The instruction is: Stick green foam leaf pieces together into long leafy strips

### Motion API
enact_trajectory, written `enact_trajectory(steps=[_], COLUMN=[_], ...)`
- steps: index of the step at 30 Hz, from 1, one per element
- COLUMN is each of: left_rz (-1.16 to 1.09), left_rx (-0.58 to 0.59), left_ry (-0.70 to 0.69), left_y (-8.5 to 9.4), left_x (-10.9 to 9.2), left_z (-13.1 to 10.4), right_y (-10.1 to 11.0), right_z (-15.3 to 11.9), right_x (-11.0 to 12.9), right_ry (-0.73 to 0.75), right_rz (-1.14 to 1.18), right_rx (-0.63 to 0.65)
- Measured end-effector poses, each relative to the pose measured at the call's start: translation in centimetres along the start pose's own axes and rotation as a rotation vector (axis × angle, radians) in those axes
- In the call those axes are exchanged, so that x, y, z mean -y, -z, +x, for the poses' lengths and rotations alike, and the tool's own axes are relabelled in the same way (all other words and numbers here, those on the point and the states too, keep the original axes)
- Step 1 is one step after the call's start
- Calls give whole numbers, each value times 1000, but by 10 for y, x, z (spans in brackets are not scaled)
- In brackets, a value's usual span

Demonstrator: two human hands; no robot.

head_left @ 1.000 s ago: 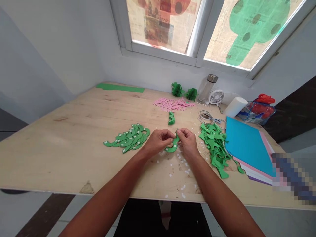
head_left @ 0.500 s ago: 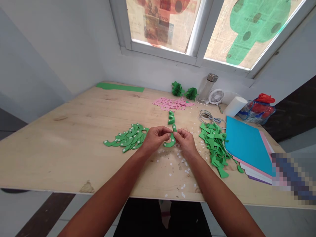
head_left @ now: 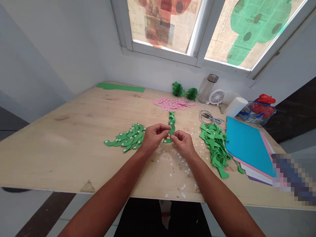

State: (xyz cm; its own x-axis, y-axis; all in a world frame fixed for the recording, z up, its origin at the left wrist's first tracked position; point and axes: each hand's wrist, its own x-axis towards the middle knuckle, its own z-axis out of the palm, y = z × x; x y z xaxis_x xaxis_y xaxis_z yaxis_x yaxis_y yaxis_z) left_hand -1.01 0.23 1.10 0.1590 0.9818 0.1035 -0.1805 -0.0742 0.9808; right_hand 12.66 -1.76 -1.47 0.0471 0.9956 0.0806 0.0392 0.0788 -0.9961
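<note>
Close together at the middle of the table, my left hand (head_left: 155, 136) and my right hand (head_left: 182, 141) pinch a curved green paper piece (head_left: 172, 128) with small white squares on it. Its lower part is partly hidden by my fingers. Under it, another green curved piece (head_left: 168, 141) shows between the hands. Just beyond the fingers stands a small stack of green pieces (head_left: 172, 116). A pile of green curved pieces with white squares (head_left: 128, 137) lies beside my left hand. Tiny white bits (head_left: 171, 164) are scattered near my right hand.
Pink cutouts (head_left: 172, 104) lie behind the hands. Green scraps (head_left: 214, 144), scissors (head_left: 218, 120) and coloured sheets (head_left: 249, 144) are at the right. A bottle (head_left: 208, 88), white fan (head_left: 216, 96), white roll (head_left: 236, 106) and a green strip (head_left: 120, 87) sit at the back.
The green piece between my fingers has turned and now shows as a curve above the hands. Both hands have shifted slightly, with the fingers drawn closer together.
</note>
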Motion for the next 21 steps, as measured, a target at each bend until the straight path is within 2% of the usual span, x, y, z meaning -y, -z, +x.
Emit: enact_trajectory(steps=[12,21], left_rz=[5,-21], left_rx=[-79,-69], left_ry=[-85,-76], left_y=[-1,0], left_x=[-2,-1], left_z=[-1,-1], right_y=[-3,-1], right_z=[-3,-3], right_x=[4,5], right_ry=[16,40], right_rz=[-12,-51], right_rx=[71,52])
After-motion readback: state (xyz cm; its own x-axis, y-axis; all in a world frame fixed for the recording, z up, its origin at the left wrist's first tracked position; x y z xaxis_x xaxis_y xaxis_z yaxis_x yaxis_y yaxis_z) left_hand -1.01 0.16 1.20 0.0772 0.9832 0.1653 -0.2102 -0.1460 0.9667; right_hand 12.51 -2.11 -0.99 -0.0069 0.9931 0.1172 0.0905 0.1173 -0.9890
